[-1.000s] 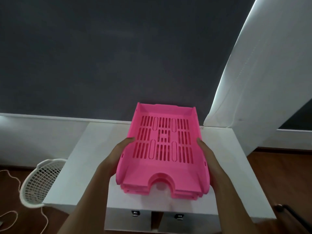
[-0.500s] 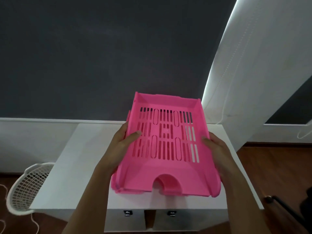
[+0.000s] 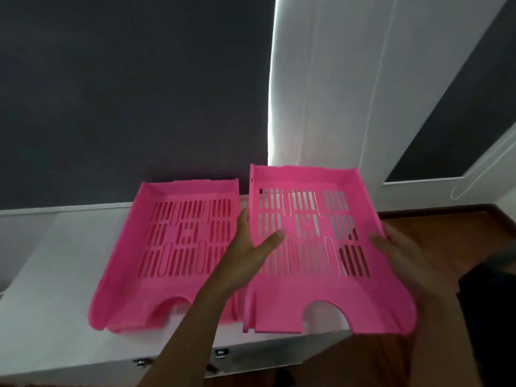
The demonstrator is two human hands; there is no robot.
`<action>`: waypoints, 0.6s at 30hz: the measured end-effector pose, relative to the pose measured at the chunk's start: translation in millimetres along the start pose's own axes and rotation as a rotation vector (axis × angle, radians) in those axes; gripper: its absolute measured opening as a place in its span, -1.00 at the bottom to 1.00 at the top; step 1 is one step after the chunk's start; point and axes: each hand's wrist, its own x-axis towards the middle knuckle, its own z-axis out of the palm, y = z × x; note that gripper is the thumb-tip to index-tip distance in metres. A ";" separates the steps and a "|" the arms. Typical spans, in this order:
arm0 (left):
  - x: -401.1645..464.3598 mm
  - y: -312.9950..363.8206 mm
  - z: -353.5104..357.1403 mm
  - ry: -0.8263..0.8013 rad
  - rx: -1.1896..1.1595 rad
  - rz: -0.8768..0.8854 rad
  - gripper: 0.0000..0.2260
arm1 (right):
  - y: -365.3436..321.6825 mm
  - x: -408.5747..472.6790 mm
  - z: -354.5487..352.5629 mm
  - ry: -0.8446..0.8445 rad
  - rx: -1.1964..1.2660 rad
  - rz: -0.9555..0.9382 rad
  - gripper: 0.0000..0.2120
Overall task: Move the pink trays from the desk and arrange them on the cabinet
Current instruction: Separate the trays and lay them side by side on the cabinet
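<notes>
A pink slotted tray lies on the white cabinet top, left of centre. Another pink tray is held up to its right, over the cabinet's right end and partly past its edge. My left hand grips that held tray's left wall, thumb inside on the slotted floor. My right hand holds its right wall. The left tray looks thick at its front edge, possibly a stack; I cannot tell.
A dark wall stands behind the cabinet, with a white blind at the right. Wooden floor shows beyond the cabinet's right end. Two drawer locks sit on the cabinet front below.
The top tray has come off the stack and moved right in both hands. The other pink tray now lies uncovered on the cabinet at the left.
</notes>
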 end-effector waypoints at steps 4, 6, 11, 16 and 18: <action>17.1 -11.4 32.0 0.028 0.013 -0.103 -0.12 | 27.5 19.3 -17.3 -0.005 0.023 0.034 -0.76; 22.7 -18.7 43.5 0.058 0.025 -0.161 -0.12 | 43.9 32.0 -18.3 -0.014 0.042 0.043 -0.75; 38.1 -38.1 63.1 0.182 0.063 -0.265 -0.16 | 75.1 60.1 -7.3 -0.028 0.008 0.062 -0.70; 49.3 -45.7 72.8 0.268 0.111 -0.307 -0.17 | 110.5 91.2 4.5 -0.021 -0.032 0.070 -0.58; 55.1 -47.7 73.0 0.294 0.131 -0.326 -0.16 | 126.9 104.9 7.7 -0.012 -0.070 0.057 -0.61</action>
